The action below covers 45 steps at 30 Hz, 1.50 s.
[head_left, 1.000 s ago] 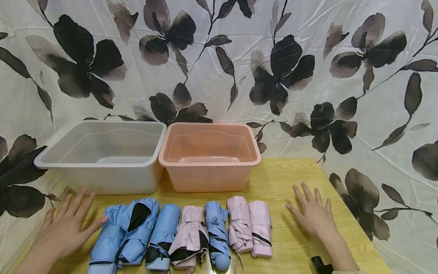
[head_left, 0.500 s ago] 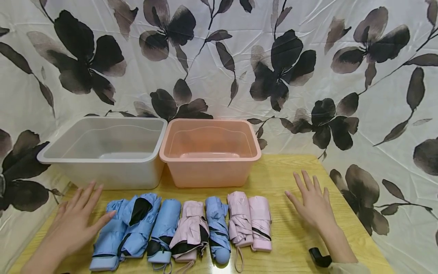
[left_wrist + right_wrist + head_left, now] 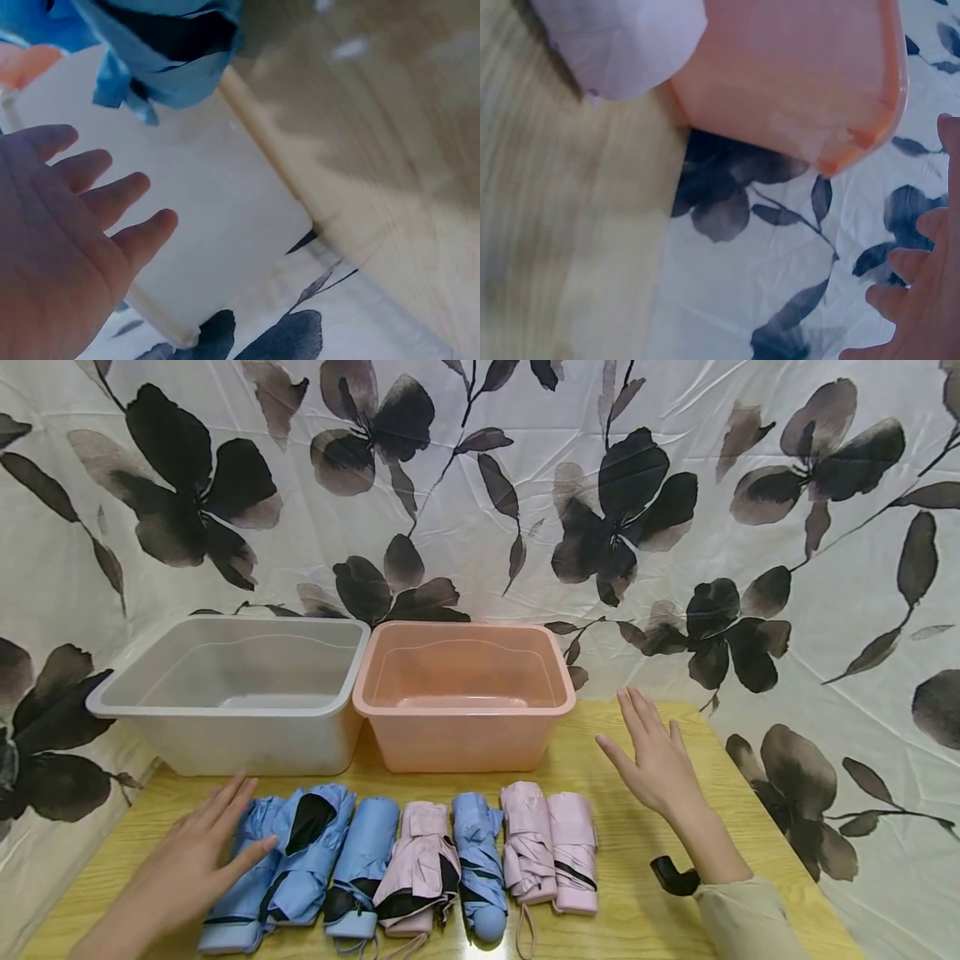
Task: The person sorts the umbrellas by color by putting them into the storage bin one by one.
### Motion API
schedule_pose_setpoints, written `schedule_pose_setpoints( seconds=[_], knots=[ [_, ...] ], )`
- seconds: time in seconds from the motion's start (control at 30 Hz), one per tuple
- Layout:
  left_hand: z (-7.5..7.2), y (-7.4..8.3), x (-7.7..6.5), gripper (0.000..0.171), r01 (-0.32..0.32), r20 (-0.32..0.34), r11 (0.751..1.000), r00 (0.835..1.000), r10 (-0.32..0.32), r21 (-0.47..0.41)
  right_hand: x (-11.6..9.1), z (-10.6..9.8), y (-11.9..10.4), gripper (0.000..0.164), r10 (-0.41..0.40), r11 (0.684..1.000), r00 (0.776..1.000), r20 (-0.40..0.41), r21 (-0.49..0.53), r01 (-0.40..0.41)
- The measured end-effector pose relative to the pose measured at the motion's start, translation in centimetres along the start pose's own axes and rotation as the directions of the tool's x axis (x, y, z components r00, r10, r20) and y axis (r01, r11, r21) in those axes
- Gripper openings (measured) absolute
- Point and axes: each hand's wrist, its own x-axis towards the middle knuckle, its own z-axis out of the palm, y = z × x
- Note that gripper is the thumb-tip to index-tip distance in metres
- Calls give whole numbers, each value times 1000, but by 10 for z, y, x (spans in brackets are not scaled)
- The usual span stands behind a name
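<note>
A row of folded umbrellas lies on the wooden table in the head view. From the left come blue umbrellas [image 3: 360, 852], then a pink umbrella [image 3: 422, 852] with black lining showing, another blue umbrella [image 3: 480, 860] and two pink umbrellas [image 3: 527, 839] at the right end. My left hand [image 3: 187, 864], fingers extended, overlaps the leftmost blue umbrella [image 3: 234, 897] in this view and holds nothing. To the right of the row my right hand [image 3: 656, 772] hovers with fingers spread, also holding nothing. In the right wrist view a pink umbrella [image 3: 630, 45] shows at the top.
Behind the row stand a whitish plastic bin [image 3: 225, 743] at left and a pink bin [image 3: 461, 743] beside it, both with nothing inside. A floral curtain [image 3: 487, 485] hangs behind the table [image 3: 622, 877]. A black device [image 3: 675, 877] is strapped at my right wrist.
My left hand has moved right, over the leftmost blue umbrella. My right hand has shifted up and left, toward the pink bin. The umbrellas and bins stay in place.
</note>
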Motion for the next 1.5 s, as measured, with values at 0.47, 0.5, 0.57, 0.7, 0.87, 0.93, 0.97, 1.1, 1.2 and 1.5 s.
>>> schedule_pose_setpoints(
  seconds=[0.47,0.5,0.57,0.7,0.87,0.93,0.97,1.1,1.2,1.5],
  knots=[
    [15,-5,1,92,-23,94,998,995,17,62,51,9,-28,88,-76,995,991,109,-48,82],
    [16,-5,1,92,-22,99,998,995,15,65,54,9,-30,88,-77,995,990,119,-55,84],
    [18,-6,2,93,-27,103,997,995,20,71,59,10,-34,90,-77,994,988,135,-66,86],
    [21,-9,1,96,-41,104,996,994,33,76,69,11,-37,91,-75,993,983,170,-81,90],
    [23,-15,0,95,-63,86,996,995,58,61,76,13,-36,90,-89,990,976,200,-85,108],
    [23,-17,0,96,-56,92,997,994,51,60,78,15,-36,90,-96,990,973,208,-78,115],
    [24,-18,0,96,-50,97,997,994,44,60,78,16,-36,90,-100,990,972,211,-72,118],
    [26,-20,-1,97,-24,121,999,992,20,32,81,17,-36,90,-111,991,967,229,-42,124],
    [29,-23,-2,98,-25,124,999,992,28,-27,80,19,-37,89,-111,992,964,243,-29,122],
    [38,-31,3,93,-121,-21,970,993,119,-212,80,21,-35,87,-108,994,966,237,-1,112]
  ],
)
